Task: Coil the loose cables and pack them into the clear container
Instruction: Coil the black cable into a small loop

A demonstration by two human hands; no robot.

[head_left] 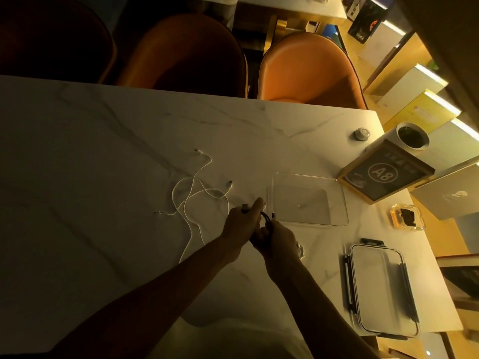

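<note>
Both my hands meet over the marble table, just left of the clear container [309,200], which stands open with nothing in it. My left hand [242,225] and my right hand [278,238] together hold a short black cable [267,219] looped between them; one dark plug sticks out above my left hand. Loose white cables [197,193] lie tangled on the table to the left of my hands, their ends spread apart.
The container's lid [381,288] with dark clips lies to the right, near the table's edge. A framed A8 sign [383,172], a white cup [412,137], a small round knob [362,133] and a glass ashtray [407,216] stand at the right. Orange chairs [308,71] line the far side.
</note>
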